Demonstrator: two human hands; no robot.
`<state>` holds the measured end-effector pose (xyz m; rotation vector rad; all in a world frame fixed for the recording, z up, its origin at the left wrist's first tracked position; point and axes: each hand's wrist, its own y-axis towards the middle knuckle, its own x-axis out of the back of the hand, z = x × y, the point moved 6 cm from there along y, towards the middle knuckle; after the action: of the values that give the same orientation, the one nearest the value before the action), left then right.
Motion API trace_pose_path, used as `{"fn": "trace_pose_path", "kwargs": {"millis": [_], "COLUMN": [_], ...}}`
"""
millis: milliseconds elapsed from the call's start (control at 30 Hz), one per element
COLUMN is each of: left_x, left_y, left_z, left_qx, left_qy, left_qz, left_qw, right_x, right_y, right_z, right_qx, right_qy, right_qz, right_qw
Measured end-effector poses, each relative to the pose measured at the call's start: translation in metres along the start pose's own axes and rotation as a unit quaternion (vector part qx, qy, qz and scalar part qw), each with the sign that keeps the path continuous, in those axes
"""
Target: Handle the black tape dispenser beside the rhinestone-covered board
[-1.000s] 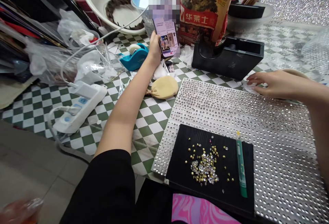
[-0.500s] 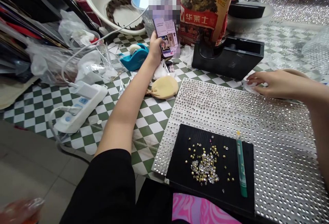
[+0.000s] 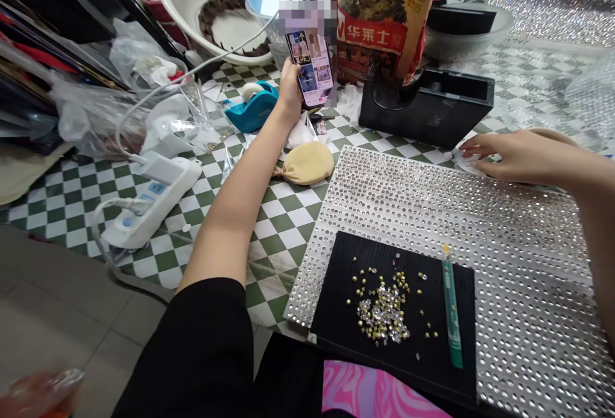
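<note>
Currently, the left hand (image 3: 289, 88) is gripping a smartphone (image 3: 310, 66) upright, fingers closed around its lower end (its screen is showing photo thumbnails; the top end is blurred out). The right hand (image 3: 516, 157) is resting with fingers open and slightly curved, fingertips touching a white tissue (image 3: 468, 163) at the far edge of a rhinestone sheet (image 3: 432, 226). On that sheet, a black board (image 3: 336, 296) is lying, carrying a loose pile of clear and gold rhinestones (image 3: 383, 309) and a green-handled pick (image 3: 450, 315). A teal tape dispenser (image 3: 252, 107) and a beige pouch (image 3: 307, 163) are sitting on the checkered tablecloth (image 3: 283, 232) beside the left forearm, while a black stand (image 3: 427, 111) is standing just beyond the sheet.
</note>
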<state>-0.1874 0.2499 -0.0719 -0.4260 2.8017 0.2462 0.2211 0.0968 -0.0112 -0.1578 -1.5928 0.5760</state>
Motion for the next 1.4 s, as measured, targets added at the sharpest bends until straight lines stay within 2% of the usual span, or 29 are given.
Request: {"fn": "trace_pose_path", "kwargs": {"millis": [100,333,500,733,1167,1400], "left_x": [-0.003,0.001,-0.002,0.0,-0.001,-0.001], "left_y": [-0.001,-0.003,0.001,-0.007,0.004,-0.003], "left_z": [-0.004,-0.001,-0.002,-0.002,0.003,0.002], "left_qx": [-0.014,0.003,-0.025,0.034,-0.013,0.034], "left_qy": [-0.006,0.003,-0.014,-0.016,-0.055,-0.061], "left_qz": [0.017,-0.021,0.016,-0.042,0.02,-0.015], "left_qw": [1.0,1.0,0.999,0.998,0.998,0.997], "right_x": [0.0,-0.002,-0.003,-0.003,-0.004,-0.004], "right_y": [0.0,0.004,0.004,0.004,0.005,0.006], "right_z": [0.0,-0.005,-0.006,-0.007,-0.009,-0.009], "right_qx": [-0.002,0.018,0.011,-0.002,0.003,0.006], "right_qy": [-0.002,0.021,0.025,0.024,0.023,0.018], "right_qz": [-0.001,-0.022,-0.016,-0.006,-0.021,-0.016], "right_qw": [1.0,0.999,0.999,1.0,1.0,1.0]}}
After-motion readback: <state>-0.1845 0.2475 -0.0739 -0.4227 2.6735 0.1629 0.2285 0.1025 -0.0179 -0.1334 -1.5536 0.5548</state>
